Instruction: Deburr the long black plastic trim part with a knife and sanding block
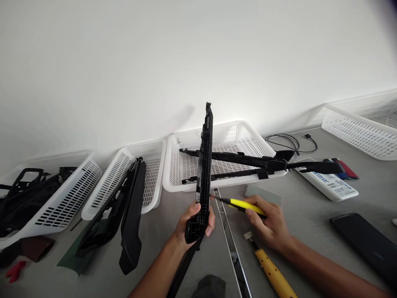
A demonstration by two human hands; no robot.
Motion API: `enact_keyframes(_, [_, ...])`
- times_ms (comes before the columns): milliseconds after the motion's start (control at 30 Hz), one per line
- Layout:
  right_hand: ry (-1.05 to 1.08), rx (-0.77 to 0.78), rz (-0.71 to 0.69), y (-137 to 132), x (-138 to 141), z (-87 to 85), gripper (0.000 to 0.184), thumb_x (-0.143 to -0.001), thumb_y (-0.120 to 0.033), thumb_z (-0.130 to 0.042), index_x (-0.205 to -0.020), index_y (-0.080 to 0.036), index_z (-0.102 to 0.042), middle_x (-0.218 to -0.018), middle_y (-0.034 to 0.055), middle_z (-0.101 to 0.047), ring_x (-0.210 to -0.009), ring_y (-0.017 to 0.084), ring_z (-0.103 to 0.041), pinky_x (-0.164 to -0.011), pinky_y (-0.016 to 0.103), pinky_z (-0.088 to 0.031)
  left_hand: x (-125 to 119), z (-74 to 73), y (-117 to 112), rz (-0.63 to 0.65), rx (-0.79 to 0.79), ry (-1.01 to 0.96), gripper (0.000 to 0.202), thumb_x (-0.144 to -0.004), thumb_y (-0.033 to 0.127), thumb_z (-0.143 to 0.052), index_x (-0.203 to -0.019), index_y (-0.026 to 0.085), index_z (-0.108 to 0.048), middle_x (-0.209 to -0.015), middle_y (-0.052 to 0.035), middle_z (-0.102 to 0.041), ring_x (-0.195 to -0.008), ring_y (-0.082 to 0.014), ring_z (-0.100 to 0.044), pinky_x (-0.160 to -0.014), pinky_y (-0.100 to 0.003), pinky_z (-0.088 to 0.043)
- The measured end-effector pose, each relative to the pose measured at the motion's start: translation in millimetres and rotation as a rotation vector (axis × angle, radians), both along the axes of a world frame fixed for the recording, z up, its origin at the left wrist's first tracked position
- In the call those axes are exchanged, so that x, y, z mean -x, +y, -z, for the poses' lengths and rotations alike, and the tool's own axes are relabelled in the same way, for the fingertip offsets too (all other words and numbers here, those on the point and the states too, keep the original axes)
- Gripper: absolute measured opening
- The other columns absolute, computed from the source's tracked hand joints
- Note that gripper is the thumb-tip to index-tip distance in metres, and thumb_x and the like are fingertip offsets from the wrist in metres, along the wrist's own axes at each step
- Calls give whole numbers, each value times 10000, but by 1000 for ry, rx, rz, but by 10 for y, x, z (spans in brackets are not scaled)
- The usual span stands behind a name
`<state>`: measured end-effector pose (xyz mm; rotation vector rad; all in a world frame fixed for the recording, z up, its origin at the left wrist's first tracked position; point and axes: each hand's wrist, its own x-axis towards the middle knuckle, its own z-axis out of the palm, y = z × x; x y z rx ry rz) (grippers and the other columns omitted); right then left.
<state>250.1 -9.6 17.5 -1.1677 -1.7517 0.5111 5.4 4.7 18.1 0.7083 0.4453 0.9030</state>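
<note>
My left hand (182, 225) is closed around the lower end of a long black plastic trim piece (204, 165). The piece stands nearly upright, its ribbed inner side facing me. In my right hand (269, 223) is a yellow-and-black utility knife (243, 203), gripped between thumb and fingers. Its dark, thin tip points left, close beside the trim's right edge; whether it touches I cannot tell. Behind the held piece, two more black trim pieces (235, 157) lie across a white plastic basket (173, 186), their thick ends jutting over its right side.
Left are white baskets (93, 209) with black plastic parts (132, 223). A metal-edged strip (229, 244) and a yellow-handled tool (273, 273) lie near my right forearm. Rightward are a black phone (366, 244), a white box (331, 184), a black cable (291, 140) and another basket (359, 128).
</note>
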Motion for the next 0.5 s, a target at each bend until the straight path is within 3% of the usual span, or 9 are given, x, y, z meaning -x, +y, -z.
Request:
enact_keyframes(100, [-18,-17,-60,6,-2,4,206,-990,-286,-521,-880,-217,-682,-630,-26,-613,-490,131,-542,-512,266,-419,6,43,8,12,5,19,484,-961,469,-646,-1317,141,-631,-765,-17,-655,-512,-116,-551,-538,-264,-389])
enact_keyframes(233, [21,24,66,12,-14,27,212,-1011,-313,-531,-888,-214,-672,-591,-45,-557,-452,125,-499,-460,263,-368,3,87,30,35,1,-30,489,-909,407,-674,-1337,182,-597,-760,2,-632,-522,-127,-557,-551,-268,-402])
enact_keyframes(500, [-3,-47,-83,-19,-15,10,189,-1001,-287,-524,-942,-227,-693,-707,4,-687,-538,152,-596,-532,280,-449,-29,14,-6,41,45,-29,446,-860,314,-663,-1277,157,-661,-787,-2,-581,-641,-152,-591,-676,-309,-423])
